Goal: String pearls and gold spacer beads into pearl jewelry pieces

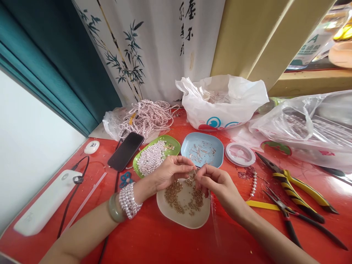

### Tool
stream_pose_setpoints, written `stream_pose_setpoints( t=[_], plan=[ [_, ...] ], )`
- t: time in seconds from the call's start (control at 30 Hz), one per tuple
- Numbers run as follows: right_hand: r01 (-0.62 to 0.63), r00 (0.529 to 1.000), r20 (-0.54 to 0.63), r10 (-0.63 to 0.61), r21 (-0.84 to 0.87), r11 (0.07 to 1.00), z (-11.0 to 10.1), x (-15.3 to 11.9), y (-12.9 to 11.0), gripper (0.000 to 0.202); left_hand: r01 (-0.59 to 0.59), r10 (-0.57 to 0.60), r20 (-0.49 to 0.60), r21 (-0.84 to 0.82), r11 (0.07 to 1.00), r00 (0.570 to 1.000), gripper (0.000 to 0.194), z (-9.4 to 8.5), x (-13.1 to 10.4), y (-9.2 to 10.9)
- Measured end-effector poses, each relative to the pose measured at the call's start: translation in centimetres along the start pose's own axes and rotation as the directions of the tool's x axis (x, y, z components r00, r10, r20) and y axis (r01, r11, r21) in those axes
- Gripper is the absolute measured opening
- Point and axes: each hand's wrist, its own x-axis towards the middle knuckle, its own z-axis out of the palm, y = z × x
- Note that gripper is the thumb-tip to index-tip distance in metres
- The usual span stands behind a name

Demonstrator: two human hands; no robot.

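Observation:
My left hand (176, 169), with a pearl-bead bracelet (129, 201) and a jade-coloured bangle (115, 208) on its wrist, pinches a thin metal pin (194, 170) between thumb and forefinger. Close against it, my right hand (213, 180) has its fingers pinched together; what they hold is too small to make out. Both hands hover over a cream tray (183, 219) with small gold beads (173, 196) scattered in it. Behind them, a green tray (178, 143) holds white pearl beads (150, 159), and a blue tray (188, 138) holds small metal pins and bits.
Pliers with yellow-black handles (295, 187) and smaller black-handled pliers (286, 209) lie at right. Strung beads (150, 119), a phone (125, 151) and a white power bank (46, 203) with a cable are at left. Plastic bags (222, 110) line the back; a round clear case (240, 154) sits nearer.

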Motion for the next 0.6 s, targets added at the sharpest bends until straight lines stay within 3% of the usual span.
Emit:
stream_pose_setpoints(
  t=[0.3, 0.6],
  plan=[
    [-0.004, 1.0, 0.011, 0.004, 0.001, 1.0, -0.2, 0.1, 0.3, 0.012, -0.026, 0.024, 0.032, 0.052, 0.998, 0.999, 0.013, 0.0, -0.1, -0.1],
    [0.096, 0.995, -0.004, -0.097, -0.092, 0.991, -0.3, 0.2, 0.7, 0.021, -0.255, 0.241, 0.084, 0.286, 0.924, 0.967, 0.016, 0.5, -0.7, 1.0]
  ],
)
